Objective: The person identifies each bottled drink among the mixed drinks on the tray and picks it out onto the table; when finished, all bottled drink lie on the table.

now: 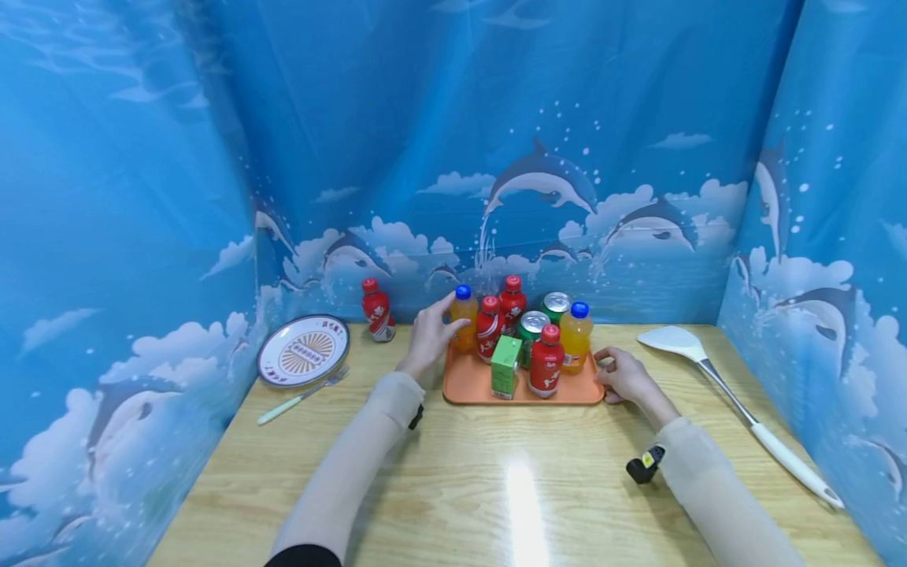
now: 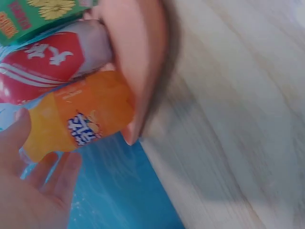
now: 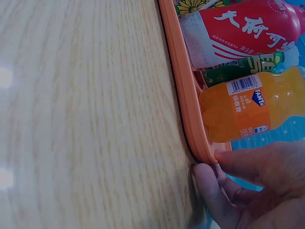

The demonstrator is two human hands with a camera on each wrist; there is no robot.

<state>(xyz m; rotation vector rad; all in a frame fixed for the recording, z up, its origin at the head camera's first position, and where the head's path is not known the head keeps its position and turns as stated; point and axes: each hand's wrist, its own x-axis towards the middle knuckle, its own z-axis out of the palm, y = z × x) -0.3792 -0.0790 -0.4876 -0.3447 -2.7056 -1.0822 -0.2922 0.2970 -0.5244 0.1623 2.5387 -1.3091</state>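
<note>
Around the upper part of an orange drink bottle [image 1: 464, 321] [image 2: 90, 112], my left hand [image 1: 430, 335] [image 2: 38, 176] has its thumb on one side and its fingers on the other. This blue-capped bottle stands at the left end of the orange tray [image 1: 475, 389] [image 3: 183, 71]. My right hand [image 1: 627, 378] [image 3: 257, 186] pinches the tray's right edge near the front corner, thumb on the rim. The tray also holds three red bottles [image 1: 546, 362] [image 3: 243, 33], two green cans [image 1: 533, 325], a green carton [image 1: 505, 367] and a second orange bottle [image 1: 575, 339] [image 3: 257, 104].
Another red bottle [image 1: 376, 311] stands left of the tray by the blue dolphin curtain [image 1: 425, 157]. At the far left, a patterned plate [image 1: 303, 351] lies beside a fork [image 1: 301, 396]. On the right lies a white-headed spatula [image 1: 733, 398] with a white handle.
</note>
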